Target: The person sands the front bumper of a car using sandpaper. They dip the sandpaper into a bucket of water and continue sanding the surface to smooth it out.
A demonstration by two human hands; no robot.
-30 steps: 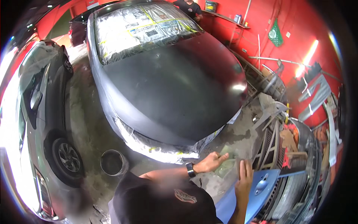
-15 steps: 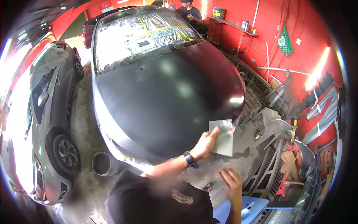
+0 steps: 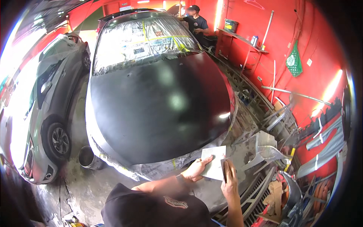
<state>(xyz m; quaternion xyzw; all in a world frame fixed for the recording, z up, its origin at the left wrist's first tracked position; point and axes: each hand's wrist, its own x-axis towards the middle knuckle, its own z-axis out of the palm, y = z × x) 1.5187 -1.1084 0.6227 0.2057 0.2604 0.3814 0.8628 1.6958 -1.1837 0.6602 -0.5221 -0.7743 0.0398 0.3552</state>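
Note:
In front of the car's hood, my left hand [image 3: 196, 170] grips a flat, pale rectangular plate [image 3: 214, 163] by its left edge, the thumb lying on its face. My right hand [image 3: 230, 181] is raised at the plate's right edge. Its fingers are closed round a thin dark flat piece [image 3: 226, 171] that meets or overlaps that edge; its exact kind is too small to make out. Just beyond both hands lies the matt dark hood [image 3: 151, 109] of a car whose windshield [image 3: 143, 41] is masked with paper, film and yellow tape.
A silver-grey car [image 3: 56, 109] stands to the left, with a dark bucket [image 3: 87, 158] on the floor between the cars. Grilles, bumper parts and cardboard [image 3: 275, 196] crowd the right side. Another person [image 3: 196, 24] stands by the far right of the masked car, near a wall shelf [image 3: 242, 38].
Both hands have come together: the plate moved left and down, and my right hand rose to its right edge. The dark flat piece now shows. The far person has straightened up.

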